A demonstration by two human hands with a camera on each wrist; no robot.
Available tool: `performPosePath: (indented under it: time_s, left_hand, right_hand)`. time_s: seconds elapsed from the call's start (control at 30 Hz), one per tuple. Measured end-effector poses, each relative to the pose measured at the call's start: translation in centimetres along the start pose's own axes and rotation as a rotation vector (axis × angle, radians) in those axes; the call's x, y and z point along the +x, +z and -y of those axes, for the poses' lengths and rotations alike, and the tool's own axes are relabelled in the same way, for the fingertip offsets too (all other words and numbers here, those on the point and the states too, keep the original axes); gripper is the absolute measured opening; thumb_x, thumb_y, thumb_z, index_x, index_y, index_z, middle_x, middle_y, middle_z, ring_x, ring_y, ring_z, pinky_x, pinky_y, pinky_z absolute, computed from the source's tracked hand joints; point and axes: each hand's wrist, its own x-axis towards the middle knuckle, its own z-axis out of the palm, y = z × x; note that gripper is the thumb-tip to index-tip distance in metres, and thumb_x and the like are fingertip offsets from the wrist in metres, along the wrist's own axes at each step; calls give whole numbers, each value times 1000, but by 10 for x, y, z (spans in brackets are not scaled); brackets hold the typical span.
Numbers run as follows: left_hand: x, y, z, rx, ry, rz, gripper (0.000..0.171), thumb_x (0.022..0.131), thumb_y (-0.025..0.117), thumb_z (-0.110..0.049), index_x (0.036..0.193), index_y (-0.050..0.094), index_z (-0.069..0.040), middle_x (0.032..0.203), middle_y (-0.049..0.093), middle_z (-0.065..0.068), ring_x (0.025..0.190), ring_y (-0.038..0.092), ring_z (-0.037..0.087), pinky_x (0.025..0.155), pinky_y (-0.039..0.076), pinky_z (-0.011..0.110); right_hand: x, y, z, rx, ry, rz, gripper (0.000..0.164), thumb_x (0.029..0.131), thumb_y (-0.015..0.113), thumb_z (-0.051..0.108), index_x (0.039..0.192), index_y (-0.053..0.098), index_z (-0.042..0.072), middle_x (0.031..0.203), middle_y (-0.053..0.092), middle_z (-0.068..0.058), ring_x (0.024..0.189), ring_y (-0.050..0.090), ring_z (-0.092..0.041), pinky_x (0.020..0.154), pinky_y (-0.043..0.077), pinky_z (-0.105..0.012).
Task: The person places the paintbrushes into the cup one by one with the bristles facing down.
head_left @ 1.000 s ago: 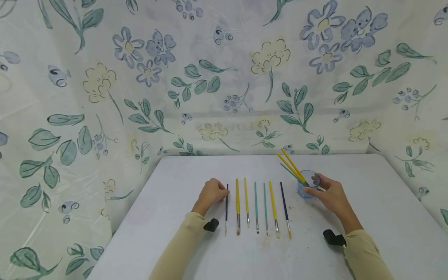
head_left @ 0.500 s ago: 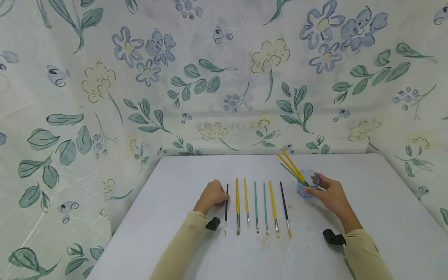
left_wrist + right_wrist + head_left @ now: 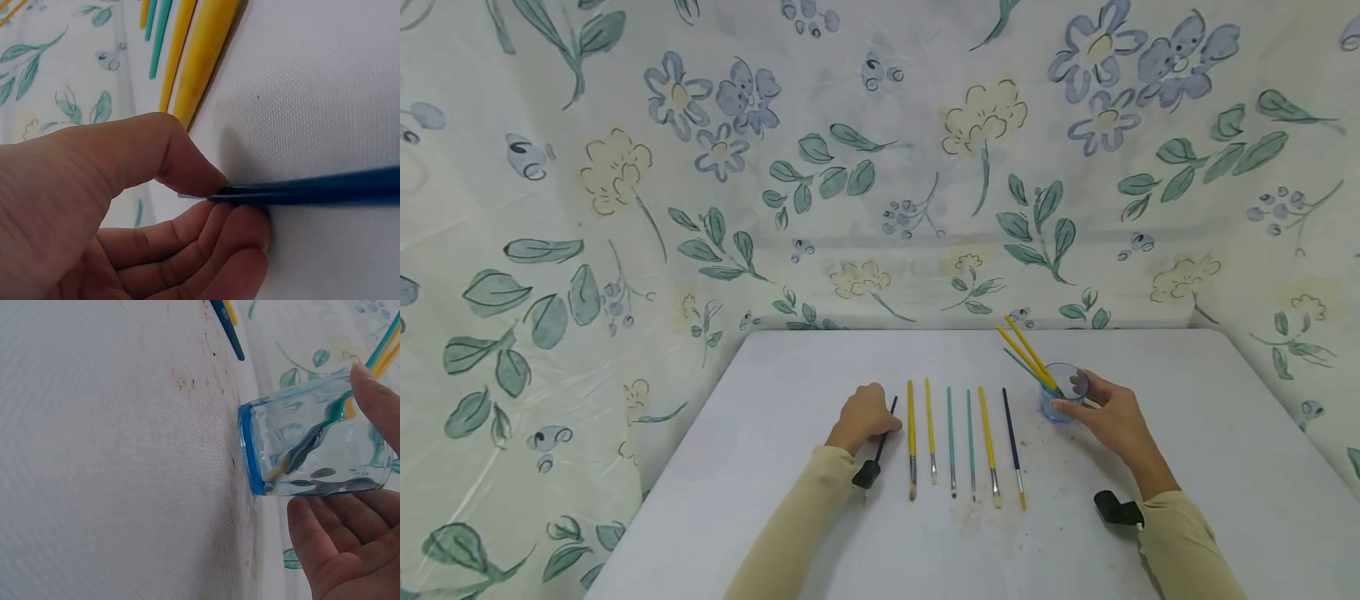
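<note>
Dark-blue paintbrush (image 3: pixel 331 187), left of the glass (image 3: pixel 1055 409): left hand (image 3: pixel 863 414) pinches it near one end (so it might swivel); right hand (image 3: pixel 1112 418) grips the glass.

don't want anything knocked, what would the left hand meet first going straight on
Past the slim dark-blue paintbrush the left hand pinches, probably the thick yellow-handled paintbrush, though depth is unclear.

White table (image 3: pixel 775 400), fine-textured top, reddish-brown specks (image 3: pixel 184 382) on it. Off-white floral sheet (image 3: pixel 865 217) covers the back and both sides: blue flowers (image 3: pixel 677 96), yellow blooms (image 3: pixel 984 117), green leaf sprigs (image 3: pixel 1037 233). Faint horizontal crease (image 3: pixel 880 245) low on the back. Light soft and even, shadows weak.
</note>
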Motion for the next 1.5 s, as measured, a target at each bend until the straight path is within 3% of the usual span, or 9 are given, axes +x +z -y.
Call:
performPosePath:
  time_s: [0.3, 0.47, 0.67, 0.9, 1.5]
  left_hand:
    - [1, -4, 11, -72, 18, 40, 22, 83, 79, -20, 78, 67, -3, 63, 67, 6, 54, 61, 14, 50, 47, 23]
    - [2, -12, 13, -144, 46, 76, 20, 87, 77, -23, 83, 73, -4, 70, 70, 5, 61, 65, 14, 58, 53, 24]
    - [-2, -25, 3, -317, 107, 94, 19, 89, 74, -21, 92, 74, -2, 75, 72, 8, 65, 68, 16, 67, 62, 29]
    - [-5, -27, -8, -498, 184, 87, 18, 92, 71, -18, 96, 74, 0, 81, 72, 10, 68, 69, 16, 67, 64, 28]
    - [-15, -31, -31, -841, 241, 55, 20, 90, 68, -9, 104, 72, 5, 88, 77, 15, 68, 72, 14, 72, 65, 31]
  right_hand:
    - [2, 1, -2, -9, 21, 3, 104, 87, 79, 52, 162, 27, 2, 161, 40, -26, 150, 36, -50, 117, 40, -62]
    - [2, 0, -2, -9, 16, 4, 104, 87, 79, 52, 162, 26, 2, 161, 41, -25, 150, 36, -50, 117, 40, -62]
    - [1, -1, -2, -7, 23, 4, 102, 88, 80, 49, 162, 26, 2, 160, 41, -26, 150, 37, -50, 117, 40, -62]
    - [0, -1, 2, 3, 45, 11, 102, 88, 81, 46, 162, 27, 3, 161, 40, -26, 150, 36, -50, 117, 40, -62]
    - [1, -1, 0, -9, 44, 7, 102, 88, 80, 47, 162, 27, 3, 160, 41, -26, 149, 37, -50, 117, 40, -62]
